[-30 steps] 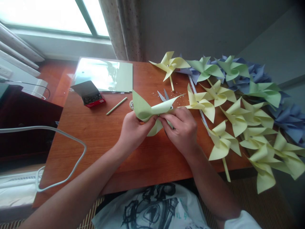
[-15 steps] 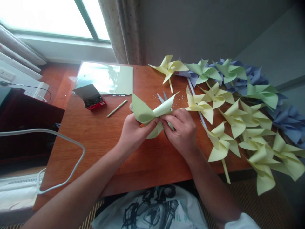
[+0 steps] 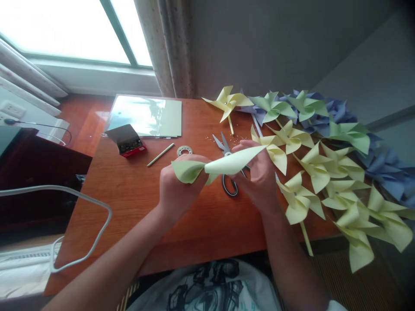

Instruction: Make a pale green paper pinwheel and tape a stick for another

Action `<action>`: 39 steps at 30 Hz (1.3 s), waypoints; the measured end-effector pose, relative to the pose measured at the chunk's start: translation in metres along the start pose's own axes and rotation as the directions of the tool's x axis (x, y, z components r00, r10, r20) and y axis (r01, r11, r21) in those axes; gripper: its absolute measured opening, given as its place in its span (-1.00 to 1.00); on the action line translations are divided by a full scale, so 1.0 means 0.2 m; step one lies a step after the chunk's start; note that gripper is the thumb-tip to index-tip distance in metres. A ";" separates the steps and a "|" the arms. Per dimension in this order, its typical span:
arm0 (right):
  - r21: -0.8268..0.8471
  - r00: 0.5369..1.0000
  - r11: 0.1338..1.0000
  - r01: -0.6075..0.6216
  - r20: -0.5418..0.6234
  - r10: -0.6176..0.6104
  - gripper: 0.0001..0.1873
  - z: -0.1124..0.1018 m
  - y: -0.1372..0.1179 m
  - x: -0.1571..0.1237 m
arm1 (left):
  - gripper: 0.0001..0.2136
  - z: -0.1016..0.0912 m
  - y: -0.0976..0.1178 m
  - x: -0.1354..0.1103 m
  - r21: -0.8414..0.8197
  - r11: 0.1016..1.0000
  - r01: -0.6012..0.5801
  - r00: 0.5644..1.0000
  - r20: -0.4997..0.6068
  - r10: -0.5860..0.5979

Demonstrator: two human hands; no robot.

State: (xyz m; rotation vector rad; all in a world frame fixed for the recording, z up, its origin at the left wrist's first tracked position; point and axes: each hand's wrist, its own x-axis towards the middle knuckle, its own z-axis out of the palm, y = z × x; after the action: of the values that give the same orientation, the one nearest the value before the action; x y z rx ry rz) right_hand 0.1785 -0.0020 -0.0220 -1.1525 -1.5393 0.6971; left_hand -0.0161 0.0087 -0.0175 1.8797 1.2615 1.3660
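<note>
Both my hands hold a pale green paper pinwheel head (image 3: 223,165) up above the wooden table (image 3: 136,198). My left hand (image 3: 177,190) grips its left side, fingers closed round a curled blade. My right hand (image 3: 259,175) is closed on the right side, behind a long pointed blade. Directly below the paper lie grey scissors (image 3: 228,172) with black handles. A roll of tape (image 3: 184,150) and a thin green stick (image 3: 160,154) lie a little to the left.
A pile of finished yellow, green and blue pinwheels (image 3: 324,160) covers the table's right side. A stack of green paper sheets (image 3: 145,116) lies at the back left, with an open red box of pins (image 3: 127,140) beside it. A white cable (image 3: 81,255) loops over the left edge.
Both hands have lifted the paper pinwheel off the table and tilted it, uncovering the scissors underneath. The camera has shifted slightly.
</note>
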 end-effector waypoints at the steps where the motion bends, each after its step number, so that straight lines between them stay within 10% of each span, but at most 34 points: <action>1: 0.033 1.000 0.999 -0.002 0.023 0.001 -0.44 0.00 -0.01 0.00 | -0.97 -0.01 0.01 0.00 -0.021 0.996 -0.085 0.996 0.013 0.085; 5: 0.069 0.981 0.985 0.158 0.099 -0.164 -0.71 -0.01 -0.06 0.02 | -0.88 -0.04 0.02 -0.01 -0.056 0.935 -0.349 0.932 0.081 0.353; 11: 0.109 0.954 0.955 0.275 0.095 -0.285 -0.84 0.00 -0.09 0.03 | -0.89 -0.05 0.01 -0.03 -0.008 0.896 -0.444 0.890 0.115 0.442; 21: 0.044 0.975 0.982 0.185 0.119 -0.189 -0.97 0.01 -0.07 0.02 | -0.94 0.00 0.03 -0.01 -0.191 0.974 -0.123 0.981 0.123 0.148; 39: 0.056 0.988 0.997 0.050 0.140 -0.058 -0.94 0.00 -0.06 0.02 | -0.85 -0.02 0.04 0.03 -0.335 0.914 0.229 0.938 0.328 -0.115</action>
State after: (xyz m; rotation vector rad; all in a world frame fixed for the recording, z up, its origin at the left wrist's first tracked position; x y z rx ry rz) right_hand 0.1742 -0.0032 -0.0105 -1.0370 -1.6557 0.7921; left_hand -0.0167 0.0090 -0.0068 1.5964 0.9188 1.0812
